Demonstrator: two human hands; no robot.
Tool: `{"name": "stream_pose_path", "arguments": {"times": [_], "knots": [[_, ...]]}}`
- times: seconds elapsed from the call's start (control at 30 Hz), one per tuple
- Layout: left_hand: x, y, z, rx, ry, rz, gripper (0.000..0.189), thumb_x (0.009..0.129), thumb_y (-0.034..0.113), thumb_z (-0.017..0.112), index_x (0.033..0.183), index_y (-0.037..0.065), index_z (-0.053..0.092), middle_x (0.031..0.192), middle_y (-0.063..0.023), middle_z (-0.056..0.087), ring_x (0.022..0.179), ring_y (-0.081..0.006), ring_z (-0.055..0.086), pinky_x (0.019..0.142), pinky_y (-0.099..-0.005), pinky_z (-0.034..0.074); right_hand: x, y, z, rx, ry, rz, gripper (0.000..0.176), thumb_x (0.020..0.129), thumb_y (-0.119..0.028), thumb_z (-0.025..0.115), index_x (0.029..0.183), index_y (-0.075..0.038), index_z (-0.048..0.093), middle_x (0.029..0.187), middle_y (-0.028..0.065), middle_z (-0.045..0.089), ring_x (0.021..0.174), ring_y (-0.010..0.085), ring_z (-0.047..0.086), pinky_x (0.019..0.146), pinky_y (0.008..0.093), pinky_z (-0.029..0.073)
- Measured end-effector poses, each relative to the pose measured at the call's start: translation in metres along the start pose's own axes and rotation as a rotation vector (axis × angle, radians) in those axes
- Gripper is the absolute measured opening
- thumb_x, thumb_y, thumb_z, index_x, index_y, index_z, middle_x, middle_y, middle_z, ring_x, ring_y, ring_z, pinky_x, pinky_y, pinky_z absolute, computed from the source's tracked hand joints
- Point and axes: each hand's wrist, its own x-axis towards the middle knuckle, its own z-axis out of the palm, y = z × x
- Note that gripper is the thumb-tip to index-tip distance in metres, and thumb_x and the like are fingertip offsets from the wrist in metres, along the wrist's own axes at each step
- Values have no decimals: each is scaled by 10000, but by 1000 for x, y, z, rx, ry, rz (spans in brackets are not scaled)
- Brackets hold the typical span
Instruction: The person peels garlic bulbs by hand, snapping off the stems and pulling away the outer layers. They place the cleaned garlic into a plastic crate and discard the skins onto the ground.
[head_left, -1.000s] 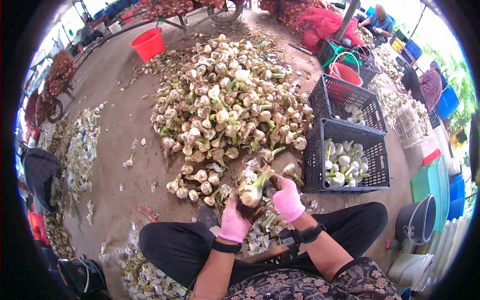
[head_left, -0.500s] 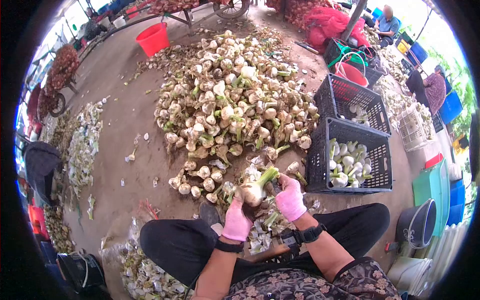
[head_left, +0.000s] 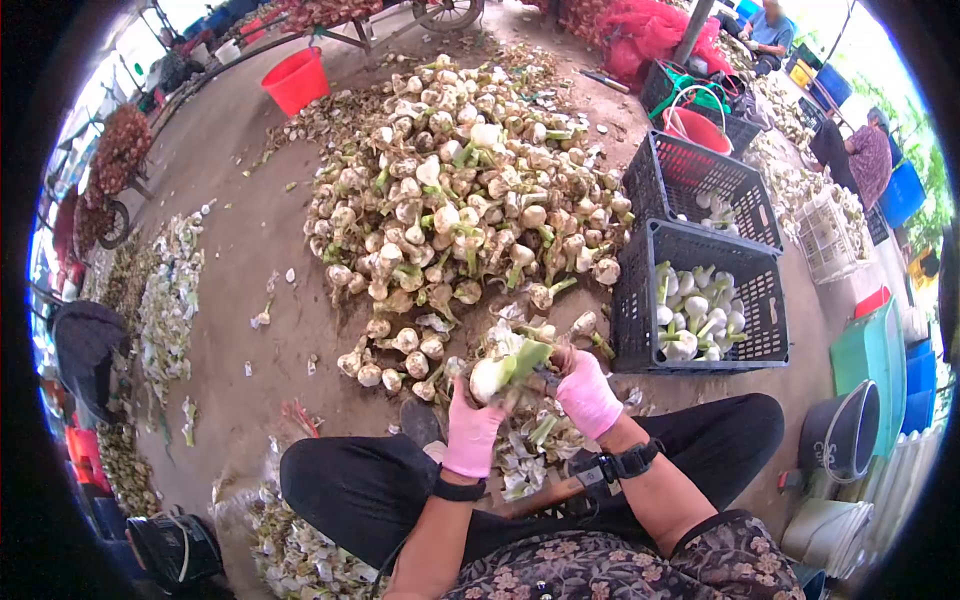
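My left hand (head_left: 472, 428), in a pink glove, is closed around a garlic bulb (head_left: 488, 380) with a whitish head. Its thick green stem (head_left: 528, 358) points right, toward my other hand. My right hand (head_left: 588, 397), gloved alike, is closed at the stem's end; a small dark thing shows by its thumb, too blurred to name. Peeled garlic skins (head_left: 525, 455) litter the ground below, between my legs. Just beyond my hands begins a large heap of untrimmed garlic (head_left: 450, 210), soil-stained and with stems on.
To the right stands a black crate (head_left: 700, 366) holding clean white garlic, with a second black crate (head_left: 655, 165) behind it. A red bucket (head_left: 295, 82) is beyond the heap. Dark buckets (head_left: 838, 440) stand at far right. Two people (head_left: 868, 165) sit in the right background.
The garlic bulb has turned in my left hand and its head looks whiter, with the green stem spread wider. My right hand has moved slightly down and right. The view has shifted a little.
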Motion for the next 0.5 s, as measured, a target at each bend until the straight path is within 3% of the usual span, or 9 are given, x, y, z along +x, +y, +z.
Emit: {"name": "stream_pose_path", "arguments": {"times": [0.03,0.07,0.13,0.17,0.2,0.27,0.33,0.47,0.5], "knots": [[2,-2,0,78,39,-24,539,799,0,675,1273,-4,419,1141,-104,573,1037,-181,574,934,-329,470,7,11,-2,-80,47,-135,329,766,48,654,1089,27,602,998,44,651,876,91,588,795,239,475],[2,-2,2,155,75,-47,574,781,12,698,1278,-8,411,1137,-101,576,1043,-169,568,926,-307,471,8,7,-4,-80,51,-133,329,766,48,654,1089,27,602,998,44,651,876,91,588,795,239,475],[-3,4,5,292,16,-18,606,747,29,736,1268,-15,429,1154,-84,574,1048,-169,565,913,-295,468,12,-1,-9,-652,227,-87,340,717,59,661,1054,43,615,921,63,669,845,86,591,754,234,475],[-5,7,8,383,-29,-25,551,761,-30,690,1252,-22,441,1157,-87,568,1036,-165,563,911,-300,473,21,15,-14,-378,244,-238,334,683,58,640,1016,39,631,840,99,683,788,98,615,705,253,480],[-6,9,11,473,-77,-34,503,774,-89,643,1236,-28,452,1160,-90,562,1025,-161,562,909,-305,478,26,20,-16,-379,249,-236,334,683,58,640,1016,39,631,840,99,683,788,98,615,705,253,480],[-8,6,12,528,-92,-18,483,769,-44,680,1212,-24,487,1128,-68,585,1004,-135,564,895,-271,469,33,31,-23,-722,323,-251,325,689,70,575,1005,24,638,807,134,682,757,132,636,690,272,486],[-11,4,12,636,-128,-18,495,763,-30,696,1214,-22,491,1124,-67,588,1013,-129,562,899,-273,462,40,42,-23,-790,341,-175,300,717,-38,593,1011,-51,653,905,202,655,880,326,643,786,358,495],[-23,-1,18,395,-208,-129,645,725,8,751,1277,-6,418,1161,-72,567,1053,-155,554,927,-290,448,49,58,-27,-993,386,-140,290,728,-73,531,988,-65,659,898,204,650,874,370,622,793,411,486],[-24,3,23,362,-211,-157,692,713,20,767,1292,6,388,1177,-73,550,1075,-167,547,939,-308,448,49,57,-30,-1057,294,-11,297,724,-81,531,992,-72,658,907,205,649,880,373,619,794,413,486]]}}
